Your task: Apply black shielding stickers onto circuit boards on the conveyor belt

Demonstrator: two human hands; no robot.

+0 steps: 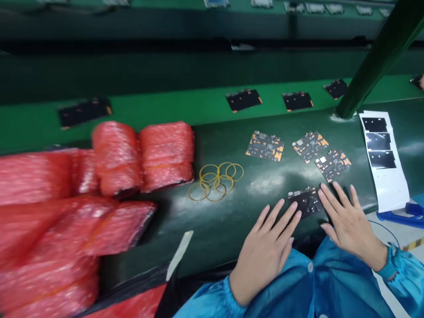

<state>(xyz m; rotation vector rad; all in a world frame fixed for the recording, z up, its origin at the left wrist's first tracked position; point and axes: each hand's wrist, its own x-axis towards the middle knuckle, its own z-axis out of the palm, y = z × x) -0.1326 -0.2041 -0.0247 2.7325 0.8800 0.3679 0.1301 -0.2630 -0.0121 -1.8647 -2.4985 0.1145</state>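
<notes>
A circuit board covered with black film (305,204) lies flat on the dark green table edge in front of me. My left hand (267,247) is open, palm down, its fingers stretched out at the board's left side with the fingertips at its edge. On the other side, my right hand (346,218) is also open and flat, with fingertips touching the board's right edge. Beyond the hands lie three bare circuit boards with copper-coloured patches: one to the left (265,145), one in the middle (310,146) and one nearest my right hand (333,165).
Red bubble-wrap bundles (166,154) fill the left side. Several yellow rubber bands (212,177) lie beside them. A white sheet with black film pieces (392,187) is at right, near a green post (371,62). Black-covered boards (243,100) sit on the green belt (198,104).
</notes>
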